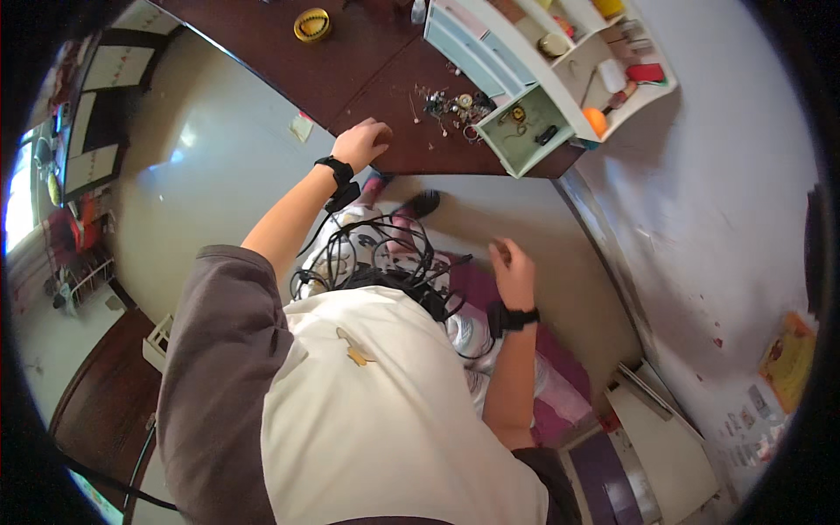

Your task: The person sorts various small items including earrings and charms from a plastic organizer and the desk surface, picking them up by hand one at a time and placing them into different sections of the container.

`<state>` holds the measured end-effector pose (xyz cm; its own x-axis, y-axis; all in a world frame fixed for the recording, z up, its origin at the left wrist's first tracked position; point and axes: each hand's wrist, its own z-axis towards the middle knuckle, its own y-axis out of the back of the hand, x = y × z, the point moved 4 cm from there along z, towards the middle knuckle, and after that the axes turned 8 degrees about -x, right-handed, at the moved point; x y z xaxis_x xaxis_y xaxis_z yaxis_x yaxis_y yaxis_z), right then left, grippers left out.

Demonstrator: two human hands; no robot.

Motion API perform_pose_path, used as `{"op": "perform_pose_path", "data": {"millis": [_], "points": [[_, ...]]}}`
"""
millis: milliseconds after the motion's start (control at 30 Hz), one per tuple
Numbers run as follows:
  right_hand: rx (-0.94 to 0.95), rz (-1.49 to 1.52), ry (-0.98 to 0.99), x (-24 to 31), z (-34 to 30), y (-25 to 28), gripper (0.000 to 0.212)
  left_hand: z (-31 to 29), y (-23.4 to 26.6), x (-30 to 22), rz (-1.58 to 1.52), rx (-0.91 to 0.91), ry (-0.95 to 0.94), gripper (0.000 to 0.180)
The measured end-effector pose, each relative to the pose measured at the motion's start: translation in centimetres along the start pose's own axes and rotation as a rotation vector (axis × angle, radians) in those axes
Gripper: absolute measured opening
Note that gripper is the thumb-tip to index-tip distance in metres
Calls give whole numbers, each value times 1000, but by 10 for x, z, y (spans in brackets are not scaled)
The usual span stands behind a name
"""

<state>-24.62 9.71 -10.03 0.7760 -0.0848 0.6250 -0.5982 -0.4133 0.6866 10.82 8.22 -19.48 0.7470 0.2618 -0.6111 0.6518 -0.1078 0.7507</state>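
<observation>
at the near edge of the dark brown table (376, 48), your left hand (362, 144) was raised, and your right hand (514, 271) was lower, over your lap.
farthest left, a yellow dish (298, 31) stood on the tabletop with a dark beaded bracelet (311, 35) in it. next, your left fingers were loosely bent, thumb apart; whether they touched the wood, you could not tell. black cables (398, 241) lay tangled over your lap, between your forearms. the small jewellery (462, 107) was heaped on the table, right of your left hand and apart from it. your right fingers were half curled, a gap left before the thumb, near the cables. just beside the heap, a pale green drawer (518, 159) stood pulled out of the white organizer (553, 89).
</observation>
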Motion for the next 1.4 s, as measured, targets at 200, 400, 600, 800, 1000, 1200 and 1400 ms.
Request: {"op": "perform_pose_path", "data": {"millis": [200,400,600,800,1000,1200,1400], "points": [[76,-45,115,13,105,-107,26,26,-49,13,-142,12,-2,27],[-84,-13,61,34,157,-178,29,29,-62,27,-148,60,-106,30],[-216,-36,-49,18,171,-190,20,34,-54,37,-190,45,-138,28],[-185,-34,7,27,167,-183,16,52,-34,34,-193,52,-151,26],[-124,225,-134,27,150,-172,23,78,-27,23,165,-93,-365,31],[-61,308,-177,34,121,-159,27,100,-35,16,286,-70,-527,28],[-190,418,-243,11,74,-137,28,97,-29,6,300,60,-406,29]]}}
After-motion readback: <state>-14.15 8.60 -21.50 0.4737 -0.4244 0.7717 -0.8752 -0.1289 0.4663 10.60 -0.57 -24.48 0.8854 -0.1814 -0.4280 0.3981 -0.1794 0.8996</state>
